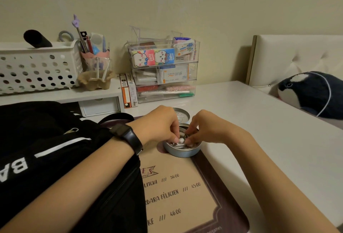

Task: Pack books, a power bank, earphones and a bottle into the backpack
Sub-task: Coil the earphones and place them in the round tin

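A small round metal tin (pixel 182 152) stands open on the brown desk mat, with white earphones (pixel 181 141) coiled inside it. My left hand (pixel 159 123) reaches in from the left and pinches an earbud with curled fingertips. My right hand (pixel 206 126) comes in from the right, its fingertips curled down onto the earphone cable in the tin. The tin's lid (pixel 181 114) lies flat just behind my hands. A black backpack (pixel 48 149) with white lettering lies at the left under my left forearm.
A brown printed desk mat (pixel 178 193) covers the white desk's front. Behind stand a white perforated basket (pixel 37 67), a pen cup (pixel 95 60), clear stacked drawers (pixel 163 71) and small boxes (pixel 128 91). A plush orca (pixel 311 93) lies on the bed at right.
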A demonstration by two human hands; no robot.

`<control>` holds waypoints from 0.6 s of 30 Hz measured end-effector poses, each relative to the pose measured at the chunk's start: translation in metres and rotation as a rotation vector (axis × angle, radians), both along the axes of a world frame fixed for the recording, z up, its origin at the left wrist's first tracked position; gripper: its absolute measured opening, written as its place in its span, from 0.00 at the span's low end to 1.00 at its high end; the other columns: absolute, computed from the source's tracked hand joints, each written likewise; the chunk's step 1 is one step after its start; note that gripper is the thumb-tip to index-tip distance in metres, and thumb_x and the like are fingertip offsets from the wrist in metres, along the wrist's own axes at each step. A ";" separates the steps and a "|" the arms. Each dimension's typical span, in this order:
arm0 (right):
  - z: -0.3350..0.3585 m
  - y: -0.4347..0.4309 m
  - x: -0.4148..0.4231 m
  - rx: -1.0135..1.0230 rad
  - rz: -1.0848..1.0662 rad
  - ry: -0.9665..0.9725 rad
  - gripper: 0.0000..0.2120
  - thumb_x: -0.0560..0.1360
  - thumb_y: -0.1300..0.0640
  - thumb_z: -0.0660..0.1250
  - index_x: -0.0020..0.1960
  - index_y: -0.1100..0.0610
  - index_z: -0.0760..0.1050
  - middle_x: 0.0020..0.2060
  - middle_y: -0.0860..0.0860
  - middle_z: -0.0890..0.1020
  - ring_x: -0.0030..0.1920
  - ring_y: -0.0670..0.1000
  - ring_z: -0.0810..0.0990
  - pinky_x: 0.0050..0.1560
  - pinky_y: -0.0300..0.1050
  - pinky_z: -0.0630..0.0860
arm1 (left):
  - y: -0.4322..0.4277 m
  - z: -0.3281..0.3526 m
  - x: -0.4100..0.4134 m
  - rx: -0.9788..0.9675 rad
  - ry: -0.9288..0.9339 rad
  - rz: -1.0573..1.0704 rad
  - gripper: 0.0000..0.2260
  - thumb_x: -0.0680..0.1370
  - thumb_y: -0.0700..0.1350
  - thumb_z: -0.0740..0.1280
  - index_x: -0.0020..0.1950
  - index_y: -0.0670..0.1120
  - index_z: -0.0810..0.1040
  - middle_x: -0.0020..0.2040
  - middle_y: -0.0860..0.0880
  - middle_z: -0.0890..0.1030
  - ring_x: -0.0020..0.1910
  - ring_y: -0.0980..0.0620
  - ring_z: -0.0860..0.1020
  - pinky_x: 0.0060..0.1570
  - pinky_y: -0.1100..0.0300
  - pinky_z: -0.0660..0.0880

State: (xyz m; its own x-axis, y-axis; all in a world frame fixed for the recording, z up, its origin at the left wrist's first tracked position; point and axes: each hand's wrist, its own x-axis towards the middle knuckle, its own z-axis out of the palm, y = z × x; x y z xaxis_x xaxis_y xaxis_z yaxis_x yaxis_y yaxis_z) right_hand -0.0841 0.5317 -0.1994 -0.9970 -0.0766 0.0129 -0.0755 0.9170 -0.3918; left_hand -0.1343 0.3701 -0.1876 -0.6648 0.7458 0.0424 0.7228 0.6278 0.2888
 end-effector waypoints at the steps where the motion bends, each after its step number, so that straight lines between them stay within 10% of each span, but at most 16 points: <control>1: 0.000 -0.001 0.000 -0.002 -0.003 0.004 0.15 0.67 0.54 0.77 0.52 0.57 0.84 0.40 0.50 0.82 0.38 0.46 0.75 0.39 0.38 0.73 | 0.001 -0.002 0.000 0.008 0.024 0.016 0.03 0.69 0.47 0.76 0.41 0.50 0.86 0.35 0.56 0.82 0.37 0.57 0.79 0.37 0.63 0.75; 12: -0.001 0.002 0.000 -0.034 0.029 -0.032 0.14 0.69 0.54 0.76 0.53 0.56 0.84 0.39 0.49 0.80 0.37 0.45 0.75 0.37 0.34 0.70 | -0.006 -0.021 -0.017 0.137 -0.144 -0.062 0.24 0.70 0.50 0.75 0.64 0.56 0.72 0.54 0.55 0.70 0.49 0.61 0.70 0.45 0.71 0.65; 18: -0.002 0.016 -0.008 -0.225 -0.056 0.034 0.12 0.76 0.48 0.67 0.48 0.56 0.85 0.40 0.52 0.84 0.36 0.45 0.77 0.37 0.36 0.71 | -0.007 -0.020 -0.016 0.000 -0.158 -0.105 0.17 0.75 0.52 0.69 0.64 0.57 0.75 0.52 0.53 0.66 0.49 0.57 0.66 0.48 0.65 0.62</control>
State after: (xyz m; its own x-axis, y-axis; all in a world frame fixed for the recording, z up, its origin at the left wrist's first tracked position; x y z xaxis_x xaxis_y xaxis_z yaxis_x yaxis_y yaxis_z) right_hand -0.0918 0.5479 -0.2017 -0.9983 -0.0126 0.0571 -0.0436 0.8102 -0.5845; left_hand -0.1502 0.3636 -0.2072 -0.5820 0.8112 -0.0564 0.7299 0.5517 0.4035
